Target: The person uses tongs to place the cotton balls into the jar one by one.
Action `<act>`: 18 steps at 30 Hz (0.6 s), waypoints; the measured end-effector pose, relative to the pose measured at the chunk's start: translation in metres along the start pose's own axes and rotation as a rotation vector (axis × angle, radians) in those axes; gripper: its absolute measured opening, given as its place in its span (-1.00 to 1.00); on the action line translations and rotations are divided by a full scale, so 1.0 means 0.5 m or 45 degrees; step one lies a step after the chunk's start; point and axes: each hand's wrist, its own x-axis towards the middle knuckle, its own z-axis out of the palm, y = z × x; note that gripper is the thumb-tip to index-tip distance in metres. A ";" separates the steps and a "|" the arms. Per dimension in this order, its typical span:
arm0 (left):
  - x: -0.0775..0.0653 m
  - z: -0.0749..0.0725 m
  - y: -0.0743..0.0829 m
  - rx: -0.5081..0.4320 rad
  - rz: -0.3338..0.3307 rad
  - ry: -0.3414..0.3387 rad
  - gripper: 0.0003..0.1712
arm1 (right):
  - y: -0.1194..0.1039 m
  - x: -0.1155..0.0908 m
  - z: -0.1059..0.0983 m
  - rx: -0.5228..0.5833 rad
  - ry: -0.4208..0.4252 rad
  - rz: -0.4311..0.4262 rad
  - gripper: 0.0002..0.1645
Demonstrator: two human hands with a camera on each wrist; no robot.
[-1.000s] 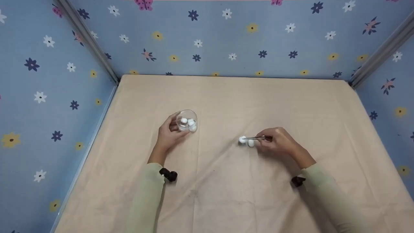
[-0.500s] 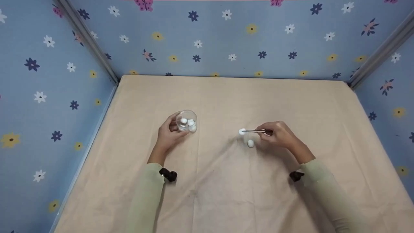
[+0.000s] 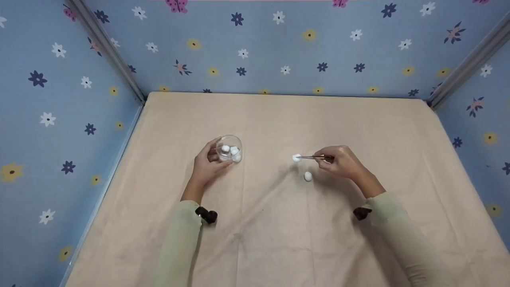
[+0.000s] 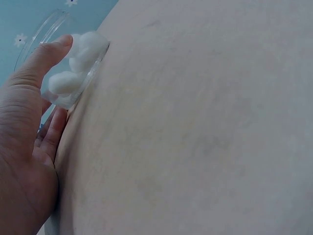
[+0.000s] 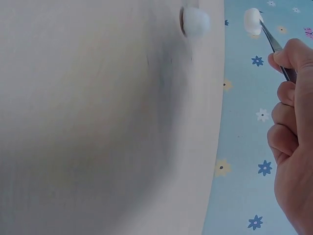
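Note:
My left hand [image 3: 207, 166] holds a clear round cup [image 3: 230, 139] by its side, thumb in front and fingers behind. Several white cotton balls [image 4: 66, 83] lie inside the cup. With its thumb and fingers my right hand [image 3: 338, 161] pinches metal tweezers [image 3: 308, 157], the other fingers curled. Between the tweezer tips is one cotton ball [image 5: 253, 21], raised above the cloth. Another cotton ball [image 3: 308, 176] rests on the cloth just below the tweezers in the head view; the right wrist view also shows it near the top.
A beige cloth [image 3: 271, 223] with creases covers the table. Blue flowered panels [image 3: 263, 44] stand at the back and both sides, joined by grey metal posts [image 3: 107, 52]. A small black camera sits on each wrist [image 3: 206, 215].
The right hand has lifted the tweezers and their cotton ball up off the cloth and away from the other ball. My left hand and the cup have stayed in place.

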 end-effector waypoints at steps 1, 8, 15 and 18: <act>0.000 0.000 0.001 0.004 0.000 0.000 0.06 | 0.000 0.001 0.000 0.000 0.002 0.001 -0.83; -0.001 0.001 0.005 -0.001 -0.011 0.004 0.06 | -0.005 0.011 0.005 0.013 0.012 0.016 -0.82; -0.001 0.002 0.003 0.006 -0.005 0.009 0.06 | -0.004 0.023 0.015 0.028 0.022 0.010 -0.83; -0.002 0.002 0.003 -0.001 -0.022 0.000 0.07 | -0.004 0.029 0.016 0.018 0.013 0.002 -0.83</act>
